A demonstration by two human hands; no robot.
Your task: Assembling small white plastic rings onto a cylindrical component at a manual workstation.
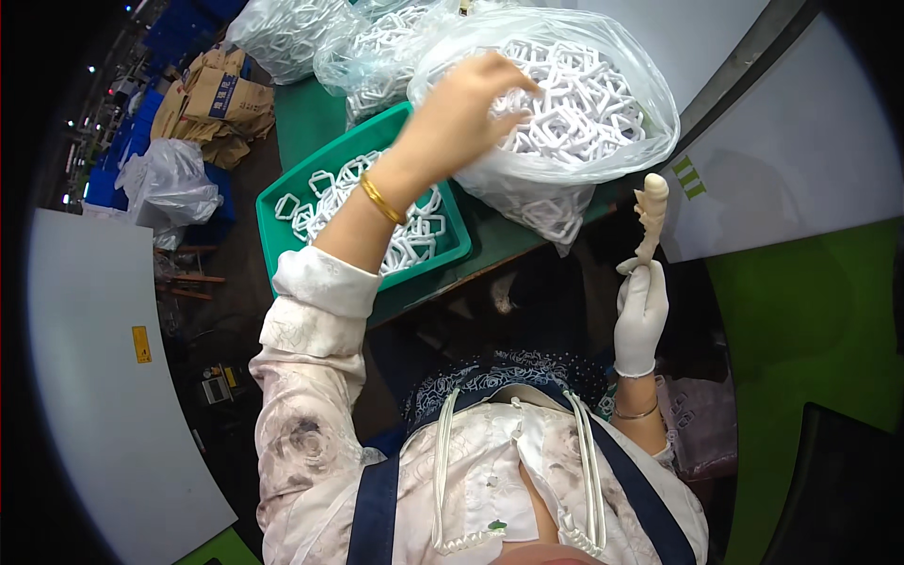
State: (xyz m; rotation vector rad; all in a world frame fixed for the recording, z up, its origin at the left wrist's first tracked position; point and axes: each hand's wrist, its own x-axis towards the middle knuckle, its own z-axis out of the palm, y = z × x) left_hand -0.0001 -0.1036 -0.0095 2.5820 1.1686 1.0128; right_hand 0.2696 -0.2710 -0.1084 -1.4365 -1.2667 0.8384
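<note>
My bare left hand [463,113], with a gold bangle at the wrist, hovers over the near left side of a clear plastic bag [659,141] full of white angular plastic links [579,113]. Its thumb and fingers are curved and apart; I see nothing held between them, though they are slightly blurred. In a white glove, my right hand [641,320] grips the lower end of a cream-coloured moulded piece [651,212]. The piece stands upright, with a rounded top and knobbly side; I cannot tell exactly what it is.
A green plastic tray [267,221] with more white links sits under my left forearm, on a green tabletop [443,287]. More filled plastic bags [292,38] stand at the back. Brown paper sacks [226,99] lie at far left. White panels [104,377] flank both sides.
</note>
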